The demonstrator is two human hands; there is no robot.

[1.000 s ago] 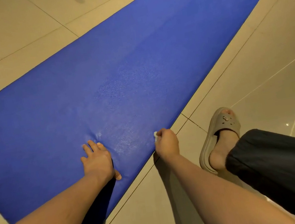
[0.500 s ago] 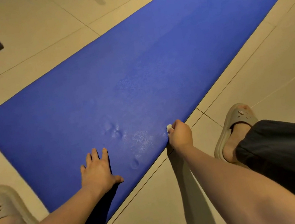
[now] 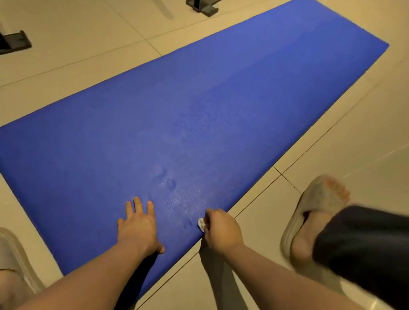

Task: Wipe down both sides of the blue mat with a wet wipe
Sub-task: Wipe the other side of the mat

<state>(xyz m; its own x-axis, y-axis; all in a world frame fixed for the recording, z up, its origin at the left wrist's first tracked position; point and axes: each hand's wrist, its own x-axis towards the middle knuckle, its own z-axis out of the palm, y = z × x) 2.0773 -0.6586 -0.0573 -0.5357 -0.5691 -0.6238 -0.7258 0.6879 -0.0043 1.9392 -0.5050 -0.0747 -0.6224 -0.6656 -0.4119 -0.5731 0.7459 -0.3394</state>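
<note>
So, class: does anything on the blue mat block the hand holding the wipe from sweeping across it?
Only the left hand, pressed flat on the blue mat just beside the right hand, which pinches the wet wipe at the near edge. Nothing else lies on the mat.

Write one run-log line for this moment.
left hand: flat on blue mat | right hand: pinches wet wipe at its near edge

I see the mat [image 3: 190,108] on the floor [image 3: 362,169], left hand [image 3: 139,226] on it, right hand [image 3: 222,229] and wipe [image 3: 201,223] at its near edge.
</note>
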